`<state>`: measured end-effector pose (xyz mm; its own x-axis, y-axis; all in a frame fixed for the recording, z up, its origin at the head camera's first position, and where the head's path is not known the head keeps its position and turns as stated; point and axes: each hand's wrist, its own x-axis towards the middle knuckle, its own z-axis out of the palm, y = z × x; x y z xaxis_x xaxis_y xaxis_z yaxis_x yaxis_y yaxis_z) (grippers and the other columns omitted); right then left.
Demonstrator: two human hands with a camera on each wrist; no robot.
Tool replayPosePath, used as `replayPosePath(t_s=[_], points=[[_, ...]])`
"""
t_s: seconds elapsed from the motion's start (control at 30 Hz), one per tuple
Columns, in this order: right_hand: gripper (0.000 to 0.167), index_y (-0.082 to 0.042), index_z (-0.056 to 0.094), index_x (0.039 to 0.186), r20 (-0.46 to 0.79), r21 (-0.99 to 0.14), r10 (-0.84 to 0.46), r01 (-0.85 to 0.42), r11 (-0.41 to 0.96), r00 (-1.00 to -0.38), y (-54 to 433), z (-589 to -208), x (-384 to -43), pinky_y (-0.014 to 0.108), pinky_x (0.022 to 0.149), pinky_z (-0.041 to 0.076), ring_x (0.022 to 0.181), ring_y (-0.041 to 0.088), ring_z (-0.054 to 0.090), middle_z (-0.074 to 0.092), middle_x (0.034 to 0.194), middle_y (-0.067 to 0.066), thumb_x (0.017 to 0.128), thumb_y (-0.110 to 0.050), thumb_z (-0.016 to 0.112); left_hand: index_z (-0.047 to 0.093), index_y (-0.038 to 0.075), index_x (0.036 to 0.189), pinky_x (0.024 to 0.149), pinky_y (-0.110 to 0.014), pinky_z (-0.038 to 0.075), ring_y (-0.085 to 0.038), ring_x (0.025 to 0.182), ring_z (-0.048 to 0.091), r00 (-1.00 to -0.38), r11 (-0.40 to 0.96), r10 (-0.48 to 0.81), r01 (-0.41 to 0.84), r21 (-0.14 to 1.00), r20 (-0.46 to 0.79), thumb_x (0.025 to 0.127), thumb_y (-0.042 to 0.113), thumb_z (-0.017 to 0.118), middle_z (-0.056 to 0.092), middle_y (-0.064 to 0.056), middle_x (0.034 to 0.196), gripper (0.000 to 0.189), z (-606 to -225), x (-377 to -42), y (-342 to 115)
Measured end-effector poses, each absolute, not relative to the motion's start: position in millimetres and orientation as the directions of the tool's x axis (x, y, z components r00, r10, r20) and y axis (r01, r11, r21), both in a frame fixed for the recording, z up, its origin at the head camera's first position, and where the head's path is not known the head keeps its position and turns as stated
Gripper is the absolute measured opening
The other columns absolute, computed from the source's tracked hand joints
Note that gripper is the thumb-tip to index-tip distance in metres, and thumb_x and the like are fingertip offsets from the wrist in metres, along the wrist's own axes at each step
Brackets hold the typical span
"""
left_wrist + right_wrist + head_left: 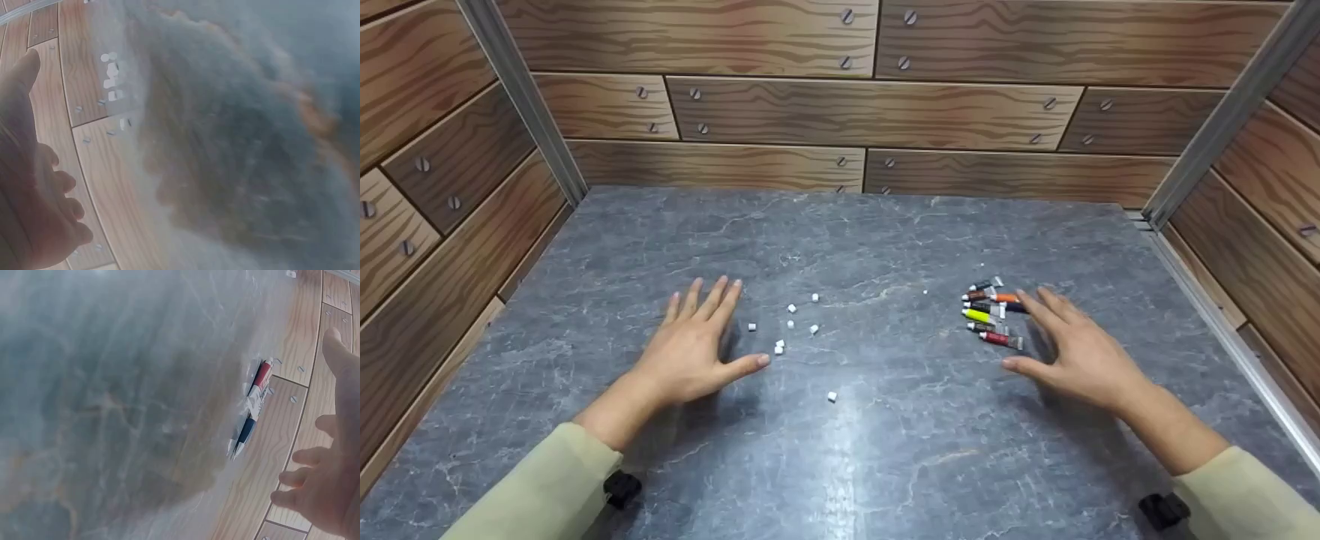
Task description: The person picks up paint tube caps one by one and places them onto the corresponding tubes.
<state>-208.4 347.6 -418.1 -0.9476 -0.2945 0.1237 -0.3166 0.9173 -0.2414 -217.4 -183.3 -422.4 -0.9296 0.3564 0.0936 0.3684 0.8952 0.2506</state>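
Note:
My left hand (690,349) is spread over the table at the left, palm down, holding nothing. Just right of its thumb and fingertips lie several small white cubes (791,308), seen small in the left wrist view as white pieces (112,70). On the other side, my right hand (1080,352) is spread palm down, fingers apart. Its fingertips come right to a cluster of small paint tubes (979,316), among them a red tube (997,340) and an orange tube (1006,298). In the right wrist view the red tube (262,375) lies near a dark blue tube (246,430).
One white cube (832,397) sits apart, nearer the front. A tiny white bit (925,292) lies between the cubes and the tubes. The grey marbled table (885,465) is enclosed by wood-patterned walls (780,112) and metal corner posts (529,105).

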Motion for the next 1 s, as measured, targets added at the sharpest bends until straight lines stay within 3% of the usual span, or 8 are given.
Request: replayPosePath(t_s=[0.27,0.47,0.8,0.9,1.0], points=[[0.084,-0.017,0.054,0.156,0.276,-0.334,-0.375,-0.454,0.826,-0.885,348,-422,-224,0.071,0.103,0.045,0.131,0.05,0.057,0.061,0.146,0.021,0.085,-0.045,0.089,0.016,0.012,0.171,0.127,-0.062,0.005,-0.046,0.159,0.011,-0.897,0.86,0.426,0.442,0.254,0.12,0.092,0.081,0.057,0.018,-0.015,0.175,0.113,-409,-237,-165],[0.072,-0.012,0.065,0.145,0.295,-0.392,-0.407,-0.498,0.774,-0.865,348,-427,-237,0.066,0.103,0.047,0.127,0.046,0.061,0.067,0.138,0.02,0.082,-0.031,0.094,0.017,0.013,0.171,0.127,-0.061,0.006,-0.043,0.159,0.016,-0.866,0.823,0.483,0.5,0.269,0.129,0.091,0.084,0.054,0.02,-0.015,0.175,0.113,-402,-254,-152],[0.045,-0.012,0.078,0.123,0.256,-0.475,-0.404,-0.478,0.739,-0.878,352,-436,-248,0.052,0.092,0.055,0.112,0.03,0.068,0.075,0.124,0.008,0.083,-0.024,0.093,0.028,0.014,0.168,0.13,-0.05,0.002,-0.028,0.155,0.034,-0.823,0.722,0.55,0.554,0.415,0.142,0.091,0.064,0.076,0.035,-0.011,0.169,0.104,-399,-285,-136],[0.041,-0.012,0.079,0.12,0.253,-0.503,-0.405,-0.477,0.721,-0.878,352,-439,-251,0.044,0.089,0.057,0.109,0.026,0.068,0.075,0.123,0.007,0.083,-0.021,0.093,0.033,0.018,0.167,0.129,-0.053,0.008,-0.036,0.154,0.035,-0.834,0.708,0.538,0.527,0.469,0.124,0.091,0.057,0.081,0.043,-0.009,0.165,0.098,-402,-294,-132],[0.037,-0.013,0.081,0.117,0.243,-0.529,-0.408,-0.473,0.705,-0.88,352,-441,-253,0.035,0.086,0.057,0.104,0.023,0.069,0.076,0.12,0.005,0.083,-0.022,0.093,0.041,0.017,0.164,0.125,-0.055,0.027,-0.039,0.148,0.044,-0.833,0.68,0.541,0.515,0.521,0.118,0.091,0.049,0.083,0.051,-0.01,0.159,0.09,-405,-303,-129]])
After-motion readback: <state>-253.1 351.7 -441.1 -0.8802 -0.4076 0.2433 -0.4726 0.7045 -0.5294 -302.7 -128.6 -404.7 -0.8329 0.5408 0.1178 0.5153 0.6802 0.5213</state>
